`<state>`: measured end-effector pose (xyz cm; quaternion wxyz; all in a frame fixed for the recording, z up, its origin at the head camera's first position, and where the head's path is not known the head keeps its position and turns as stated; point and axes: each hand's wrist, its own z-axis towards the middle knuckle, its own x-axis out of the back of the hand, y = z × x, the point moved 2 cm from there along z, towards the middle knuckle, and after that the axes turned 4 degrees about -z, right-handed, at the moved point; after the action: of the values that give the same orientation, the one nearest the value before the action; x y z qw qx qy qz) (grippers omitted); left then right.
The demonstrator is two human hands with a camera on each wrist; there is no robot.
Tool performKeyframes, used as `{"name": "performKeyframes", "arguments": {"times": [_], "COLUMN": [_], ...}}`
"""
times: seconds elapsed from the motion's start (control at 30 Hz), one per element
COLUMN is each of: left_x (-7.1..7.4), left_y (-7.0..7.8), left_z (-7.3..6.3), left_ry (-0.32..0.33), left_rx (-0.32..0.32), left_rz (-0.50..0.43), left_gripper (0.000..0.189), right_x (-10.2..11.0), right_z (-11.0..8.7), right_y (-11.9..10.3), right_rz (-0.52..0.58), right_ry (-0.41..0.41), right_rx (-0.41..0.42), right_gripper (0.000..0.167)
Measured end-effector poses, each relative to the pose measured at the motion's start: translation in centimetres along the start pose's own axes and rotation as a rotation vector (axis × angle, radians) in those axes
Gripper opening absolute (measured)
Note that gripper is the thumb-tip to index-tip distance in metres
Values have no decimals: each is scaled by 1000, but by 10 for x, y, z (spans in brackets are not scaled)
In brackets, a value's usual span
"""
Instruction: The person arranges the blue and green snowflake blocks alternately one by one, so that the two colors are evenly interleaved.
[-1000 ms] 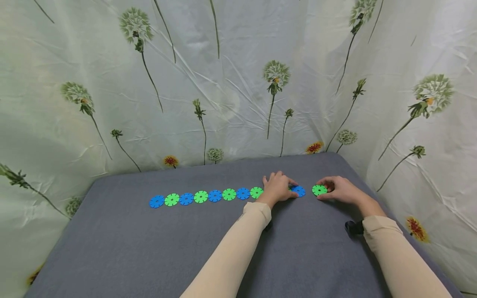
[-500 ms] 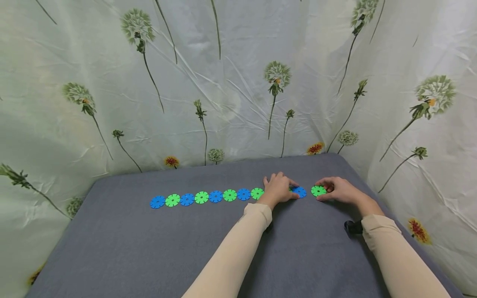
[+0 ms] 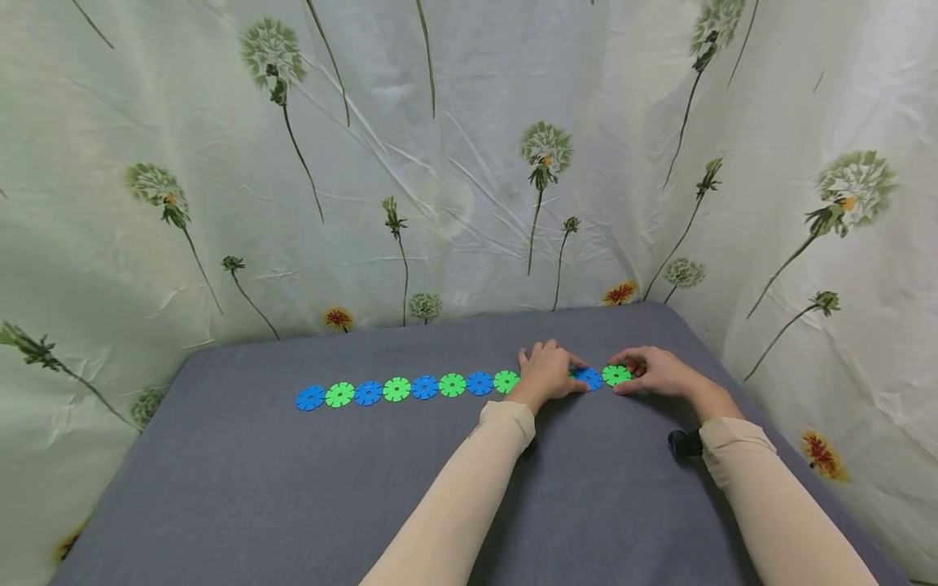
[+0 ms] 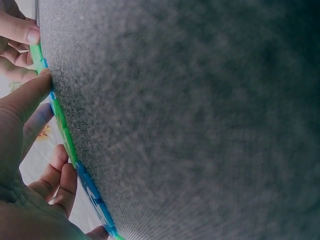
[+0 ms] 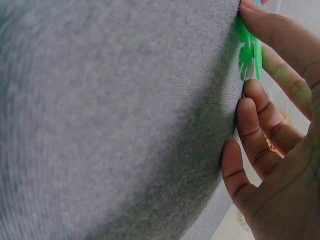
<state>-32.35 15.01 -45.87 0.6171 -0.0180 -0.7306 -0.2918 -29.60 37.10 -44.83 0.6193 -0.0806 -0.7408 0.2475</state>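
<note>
A row of flat notched plastic discs, blue and green by turns, lies across the grey cloth; its left end is a blue disc (image 3: 311, 398). My left hand (image 3: 544, 373) lies over the right part of the row and hides some of it, its thumb and index finger pinching a blue disc (image 3: 590, 379) at the edges. Between thumb and index finger my right hand (image 3: 657, 373) pinches a green disc (image 3: 616, 375), its left edge right at that blue disc. In the right wrist view the green disc (image 5: 248, 50) sits at the thumb, the other fingertips resting on the cloth.
The grey cloth (image 3: 293, 488) covers a table whose back edge meets a white curtain (image 3: 454, 163) printed with dandelions. On the right, the curtain comes close beside the right forearm. A black strap piece (image 3: 685, 444) shows at the right wrist.
My right hand has moved left with the green disc, closing the gap to the blue disc. The left hand keeps its place on the row.
</note>
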Motion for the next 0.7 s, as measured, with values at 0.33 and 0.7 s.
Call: {"name": "performKeyframes", "arguments": {"times": [0.33,0.7], "left_x": [-4,-7], "left_y": [2,8], "left_z": [3,4], "left_ry": [1,-18], "left_rx": [-9,-35], "left_rz": [4,54], "left_gripper": [39,43], "right_x": [0,-5], "right_z": [0,-3], "right_y": [1,8], "right_rz": [11,83], "right_ry": [-17,12], "right_rx": [9,-2], "right_gripper": [50,51]}}
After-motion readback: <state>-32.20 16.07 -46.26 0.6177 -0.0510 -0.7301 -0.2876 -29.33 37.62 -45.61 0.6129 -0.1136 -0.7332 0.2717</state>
